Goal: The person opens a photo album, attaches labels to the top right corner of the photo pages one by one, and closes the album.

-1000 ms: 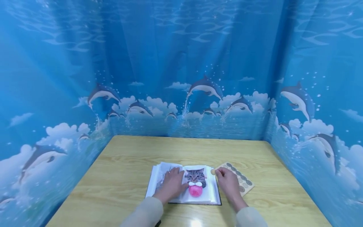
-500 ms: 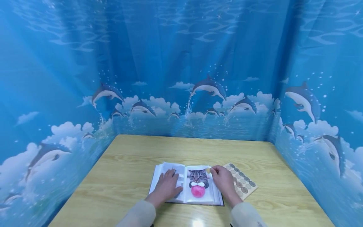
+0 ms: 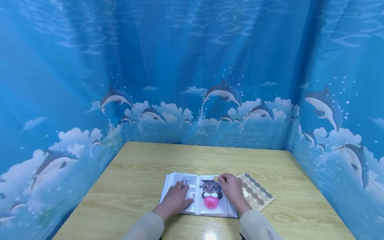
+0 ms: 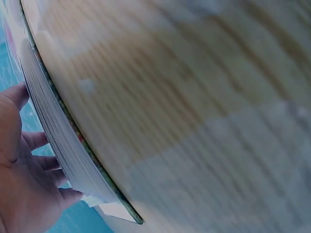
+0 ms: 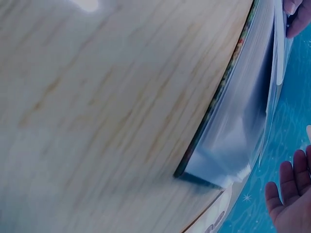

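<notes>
A photo album (image 3: 195,214) lies open on the table. Its right page carries a cat picture (image 3: 211,191) with a pink ball at the bottom. My left hand (image 3: 175,199) rests on the left page with its fingers extended, partly covering a grey picture. In the left wrist view, the left hand (image 4: 29,179) lies along the thick stack of pages. Thumb and forefinger of my right hand (image 3: 233,188) pinch a small round tan sticker (image 3: 216,179) over the top right of the cat picture. The right wrist view shows the right hand (image 5: 294,194) beyond the album's corner.
A tan sheet of round stickers (image 3: 258,194) in dark and light rows lies right of the album, partly under the right forearm. The wooden table (image 3: 135,166) is bordered by blue dolphin-print curtains (image 3: 168,66) at the back and sides.
My right hand has carried the round sticker left from beside the sheet to over the cat picture. My left hand has slid left, away from the cat picture, onto the left page.
</notes>
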`<state>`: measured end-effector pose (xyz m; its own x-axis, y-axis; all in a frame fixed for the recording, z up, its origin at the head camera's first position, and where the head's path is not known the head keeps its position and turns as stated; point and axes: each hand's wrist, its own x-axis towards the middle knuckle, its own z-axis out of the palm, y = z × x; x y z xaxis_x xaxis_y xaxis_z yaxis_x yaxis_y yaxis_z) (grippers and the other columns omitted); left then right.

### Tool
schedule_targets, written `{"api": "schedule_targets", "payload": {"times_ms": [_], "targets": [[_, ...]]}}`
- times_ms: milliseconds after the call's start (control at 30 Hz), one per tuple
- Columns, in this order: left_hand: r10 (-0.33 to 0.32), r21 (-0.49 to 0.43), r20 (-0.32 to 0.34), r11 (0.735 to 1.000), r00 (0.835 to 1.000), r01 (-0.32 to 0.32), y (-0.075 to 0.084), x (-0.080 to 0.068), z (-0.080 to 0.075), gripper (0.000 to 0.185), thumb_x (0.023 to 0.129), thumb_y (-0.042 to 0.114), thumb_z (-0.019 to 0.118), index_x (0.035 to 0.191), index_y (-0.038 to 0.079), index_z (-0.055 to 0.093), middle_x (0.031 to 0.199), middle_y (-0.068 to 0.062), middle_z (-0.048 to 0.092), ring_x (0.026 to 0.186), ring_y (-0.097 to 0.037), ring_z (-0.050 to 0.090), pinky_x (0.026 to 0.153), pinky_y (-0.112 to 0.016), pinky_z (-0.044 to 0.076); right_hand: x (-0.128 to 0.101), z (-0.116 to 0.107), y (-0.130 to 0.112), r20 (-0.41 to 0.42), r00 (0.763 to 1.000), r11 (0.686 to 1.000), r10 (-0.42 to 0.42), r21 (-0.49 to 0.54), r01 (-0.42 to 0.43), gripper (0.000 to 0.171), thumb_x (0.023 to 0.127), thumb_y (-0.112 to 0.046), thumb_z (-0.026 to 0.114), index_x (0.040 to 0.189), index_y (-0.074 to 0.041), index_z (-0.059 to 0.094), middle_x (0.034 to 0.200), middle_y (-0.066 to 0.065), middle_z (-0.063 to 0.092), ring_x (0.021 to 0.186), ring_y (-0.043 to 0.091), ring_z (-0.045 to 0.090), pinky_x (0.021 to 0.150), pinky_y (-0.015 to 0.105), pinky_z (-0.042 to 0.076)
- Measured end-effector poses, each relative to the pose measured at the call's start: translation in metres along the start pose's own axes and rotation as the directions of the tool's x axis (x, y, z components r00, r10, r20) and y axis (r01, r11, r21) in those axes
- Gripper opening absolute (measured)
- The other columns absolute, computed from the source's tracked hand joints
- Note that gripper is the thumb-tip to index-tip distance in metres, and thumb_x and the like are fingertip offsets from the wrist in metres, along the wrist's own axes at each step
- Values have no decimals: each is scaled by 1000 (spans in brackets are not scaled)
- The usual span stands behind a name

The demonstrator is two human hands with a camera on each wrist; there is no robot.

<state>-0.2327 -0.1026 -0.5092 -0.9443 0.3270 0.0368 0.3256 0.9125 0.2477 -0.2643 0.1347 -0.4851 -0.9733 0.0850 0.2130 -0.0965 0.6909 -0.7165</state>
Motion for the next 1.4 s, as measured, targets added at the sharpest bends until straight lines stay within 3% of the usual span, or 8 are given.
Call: {"api": "schedule_targets", "payload": {"times_ms": [333, 633, 967, 1400], "targets": [[-1, -4, 19, 1000, 1000, 1, 0, -2, 2, 66, 95, 49, 60, 141, 2, 49, 150, -28, 37, 139, -45, 34, 111, -63, 29, 15, 17, -11, 57, 998, 997, -41, -67, 45, 14, 96, -19, 63, 93, -10, 72, 83, -1, 67, 77, 15, 60, 74, 39, 54], [-3, 15, 34, 1000, 999, 3, -2, -1, 5, 68, 97, 49, 57, 143, 1, 46, 152, -28, 35, 140, -45, 33, 112, -63, 28, 27, 31, -22, 78, 993, 993, -87, -67, 93, 14, 96, -19, 63, 90, -11, 72, 78, -3, 65, 72, 14, 59, 72, 38, 54], [-5, 30, 41, 1000, 999, 3, -2, -5, 3, 68, 97, 49, 56, 144, 0, 46, 152, -28, 35, 140, -45, 32, 112, -62, 28, 44, 54, -32, 161, 973, 969, -168, -156, 193, 18, 98, -20, 60, 96, -9, 74, 85, 1, 70, 78, 18, 64, 76, 41, 56], [-18, -1, 63, 1000, 998, 18, -1, -2, 2, 70, 97, 50, 56, 146, 2, 44, 155, -27, 31, 142, -44, 29, 114, -61, 25, 49, 74, -29, 176, 967, 946, -182, -238, 221, 15, 96, -22, 63, 95, -10, 73, 86, 3, 68, 80, 21, 64, 77, 42, 55]]}}
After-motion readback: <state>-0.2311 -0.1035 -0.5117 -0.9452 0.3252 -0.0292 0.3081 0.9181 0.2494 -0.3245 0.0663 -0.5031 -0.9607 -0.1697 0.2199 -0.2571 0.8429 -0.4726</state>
